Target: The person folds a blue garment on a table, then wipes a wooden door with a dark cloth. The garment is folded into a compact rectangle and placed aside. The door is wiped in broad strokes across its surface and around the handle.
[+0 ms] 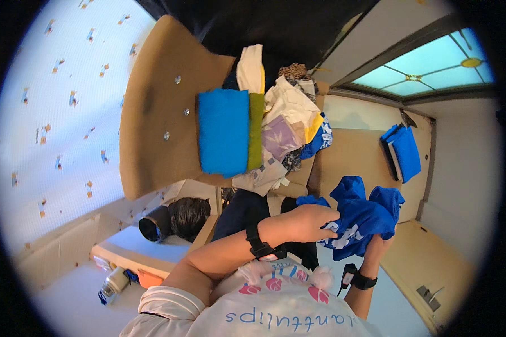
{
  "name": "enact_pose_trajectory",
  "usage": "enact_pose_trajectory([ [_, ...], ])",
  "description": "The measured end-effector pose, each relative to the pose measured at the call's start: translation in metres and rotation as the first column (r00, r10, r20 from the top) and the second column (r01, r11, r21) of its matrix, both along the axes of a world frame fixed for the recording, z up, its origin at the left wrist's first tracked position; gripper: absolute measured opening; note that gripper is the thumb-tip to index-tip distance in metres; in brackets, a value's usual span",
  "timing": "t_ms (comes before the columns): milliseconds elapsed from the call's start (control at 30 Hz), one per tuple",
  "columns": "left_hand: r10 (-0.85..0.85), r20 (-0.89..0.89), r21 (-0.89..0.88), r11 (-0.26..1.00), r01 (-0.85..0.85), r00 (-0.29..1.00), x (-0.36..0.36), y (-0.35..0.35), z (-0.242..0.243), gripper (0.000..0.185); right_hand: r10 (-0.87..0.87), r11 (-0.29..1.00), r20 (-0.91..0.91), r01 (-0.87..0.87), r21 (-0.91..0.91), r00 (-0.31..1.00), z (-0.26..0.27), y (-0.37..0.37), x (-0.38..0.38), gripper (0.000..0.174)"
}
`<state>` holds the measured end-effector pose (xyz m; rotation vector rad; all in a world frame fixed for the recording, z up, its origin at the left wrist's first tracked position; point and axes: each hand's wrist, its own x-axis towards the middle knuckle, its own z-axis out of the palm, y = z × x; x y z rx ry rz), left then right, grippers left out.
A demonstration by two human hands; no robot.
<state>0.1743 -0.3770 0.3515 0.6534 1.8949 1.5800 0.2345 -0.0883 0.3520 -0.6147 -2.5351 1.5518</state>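
My left hand (314, 222) grips a crumpled blue garment (362, 215) with white print, its fingertips on the near left part of the cloth. Under the right side of the same garment is my right hand (382, 245), its fingers mostly hidden by the fabric. Ahead, on a brown upholstered chair (147, 105), lies a folded bright blue cloth (223, 132) on top of an olive one (256, 130). Beside them is a loose heap of clothes with a cream garment (293, 99), a purple patterned piece (280, 137) and another blue garment with white print (320, 137).
Folded blue clothing (405, 153) rests on a brown surface at the right, below a framed glass panel (426, 69). At the left, a shelf (139, 248) holds a dark cylindrical container (154, 224) and a black plastic bag (189, 218). A bottle (114, 282) stands near the shelf.
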Motion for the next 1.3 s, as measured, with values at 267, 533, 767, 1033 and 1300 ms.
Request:
enact_pose_trajectory([
  [267,-0.235,0.028,-0.21,0.949,0.235,0.972,-0.015,-0.033,-0.004,0.035,0.059,0.988,0.278,-0.017,-0.152,0.959,0.041,-0.055,0.05,0.047],
  [533,-0.146,-0.038,-0.492,0.864,0.108,0.989,-0.007,-0.048,0.014,0.034,0.209,0.97,0.219,-0.173,-0.174,0.953,0.01,-0.084,0.093,0.054],
  [767,-0.234,0.144,-0.586,0.763,0.273,0.961,-0.005,-0.028,0.037,0.028,0.205,0.959,0.118,-0.175,-0.222,0.972,0.037,-0.077,0.144,0.049],
  [1033,-0.762,0.176,-0.665,0.375,0.646,0.623,-0.026,0.039,0.004,0.034,-0.091,0.966,0.231,0.142,-0.214,0.969,0.018,-0.121,0.215,0.049],
  [1300,-0.916,0.26,-0.719,0.028,0.694,0.305,0.005,0.104,-0.003,0.031,-0.338,0.868,0.351,0.433,-0.241,0.873,0.012,-0.163,0.259,0.052],
])
